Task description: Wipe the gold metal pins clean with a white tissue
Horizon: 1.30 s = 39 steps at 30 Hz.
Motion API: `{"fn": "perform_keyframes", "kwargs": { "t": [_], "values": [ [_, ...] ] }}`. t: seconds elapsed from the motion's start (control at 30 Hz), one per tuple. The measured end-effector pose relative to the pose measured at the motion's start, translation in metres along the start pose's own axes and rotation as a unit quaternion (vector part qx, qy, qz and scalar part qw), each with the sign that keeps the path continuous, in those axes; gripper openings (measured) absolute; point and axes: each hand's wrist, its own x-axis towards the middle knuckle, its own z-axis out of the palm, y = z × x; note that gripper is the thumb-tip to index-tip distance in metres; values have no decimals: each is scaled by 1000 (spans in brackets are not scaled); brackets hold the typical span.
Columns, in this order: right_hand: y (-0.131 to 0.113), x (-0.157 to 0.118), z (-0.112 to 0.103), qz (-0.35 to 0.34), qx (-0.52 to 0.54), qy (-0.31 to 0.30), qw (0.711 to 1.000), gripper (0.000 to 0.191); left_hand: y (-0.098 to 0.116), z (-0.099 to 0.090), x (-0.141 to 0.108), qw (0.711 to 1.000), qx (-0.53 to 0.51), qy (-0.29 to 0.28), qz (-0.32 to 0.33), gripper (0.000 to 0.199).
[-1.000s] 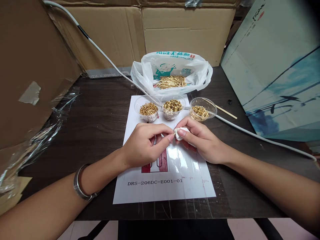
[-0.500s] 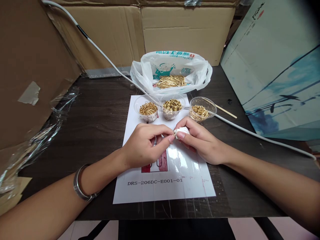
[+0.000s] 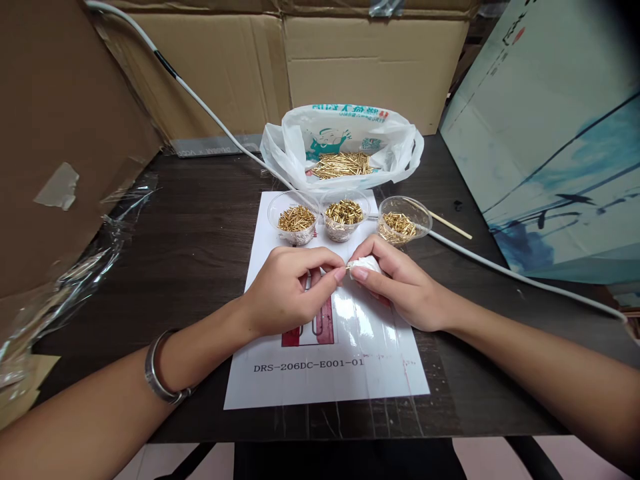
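Between the thumb and forefinger of my left hand (image 3: pixel 295 287) is a small brass pin (image 3: pixel 348 268), mostly hidden by the fingertips. My right hand (image 3: pixel 400 283) is closed on a crumpled white tissue (image 3: pixel 367 264), which meets the pin's right end. Both hands hover over a printed white sheet (image 3: pixel 320 387). Just beyond them stand three clear plastic cups: the left cup (image 3: pixel 280 227), the middle cup (image 3: pixel 340 230) and the right cup (image 3: pixel 423 230). Each holds many small brass-coloured pieces.
Behind the cups a white plastic bag (image 3: pixel 285 157) lies open with longer brass pins (image 3: pixel 343 165) inside. A white cable (image 3: pixel 215 117) crosses the table, and a thin wooden stick (image 3: pixel 450 225) lies at the right. Cardboard (image 3: pixel 200 73) walls the back and left; a painted panel (image 3: pixel 560 153) stands right.
Slightly more of the brass pin shows between my left fingertips and the tissue. The hands otherwise keep almost the same place, and the view has shifted a little.
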Motion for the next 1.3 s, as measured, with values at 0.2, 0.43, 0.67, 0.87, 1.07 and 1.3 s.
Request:
{"fn": "perform_keyframes", "kwargs": {
  "t": [0.2,0.43,0.67,0.87,1.07,1.3],
  "values": [
    [-2,2,1,-41,-50,14,998,17,-1,-1,0,1000,17,-10,21,13],
    [-2,3,3,-42,-78,48,995,15,-3,1,1,1000,26,2,2,15],
    [-2,2,5,-36,-72,88,993,15,-4,2,2,1000,13,-2,-11,13],
    [-2,2,5,-44,-92,107,989,16,-5,1,2,1000,7,-8,-15,18],
    [-3,4,6,-55,-99,124,986,15,-3,1,2,1000,-8,-11,-24,17],
    [-3,5,6,-50,-101,132,985,12,-3,0,2,999,6,-23,-23,18]
  ]
}}
